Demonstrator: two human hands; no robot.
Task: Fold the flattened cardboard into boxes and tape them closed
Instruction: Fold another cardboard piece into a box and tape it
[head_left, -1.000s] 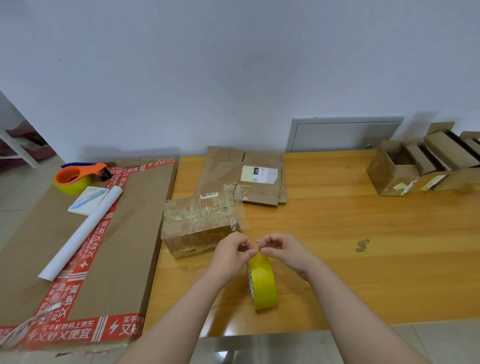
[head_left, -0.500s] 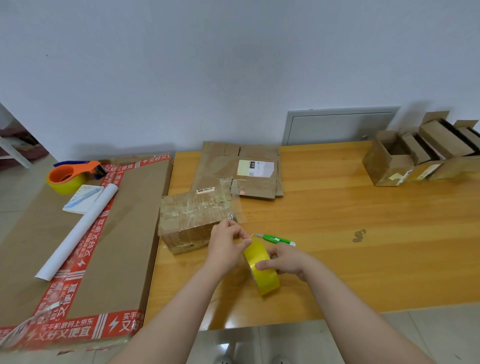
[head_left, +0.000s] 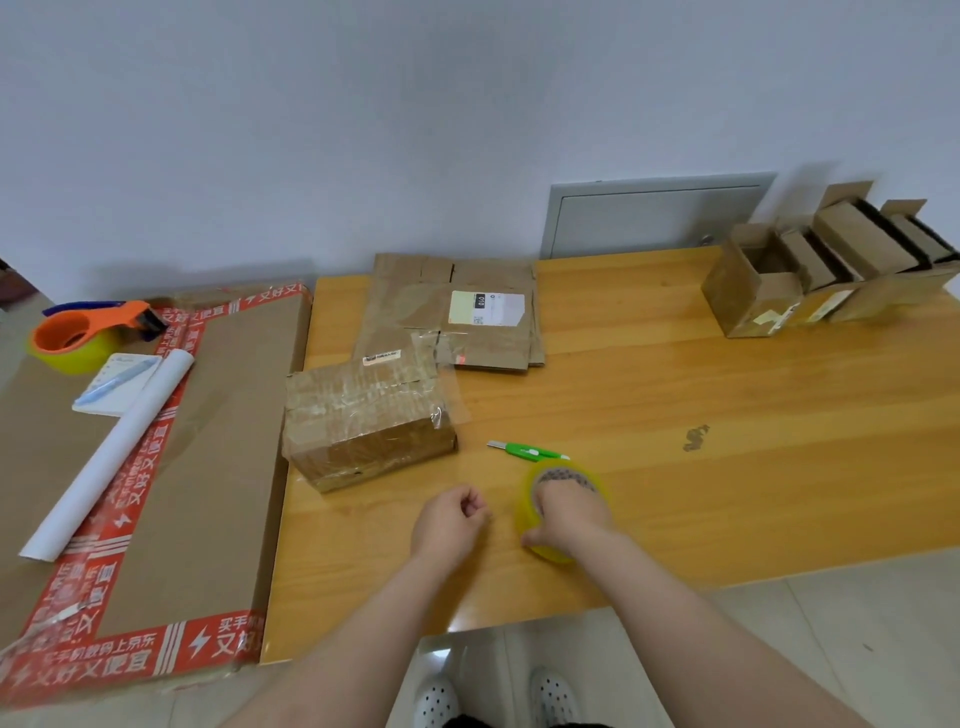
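Sealing looks finished on the small brown tape-wrapped cardboard box (head_left: 369, 421) near the left edge of the bench (head_left: 727, 467); the left hand (head_left: 449, 525) hangs curled on nothing visible, flattened brown cardboard (head_left: 415, 306) waits at the far edge, likely next for folding, and the right hand (head_left: 569, 514) grips the yellow tape roll (head_left: 524, 512) near the front edge.

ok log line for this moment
right hand: grips tape roll on table | left hand: curled, holding nothing | box: taped, apart from hands | cutter: by tape roll
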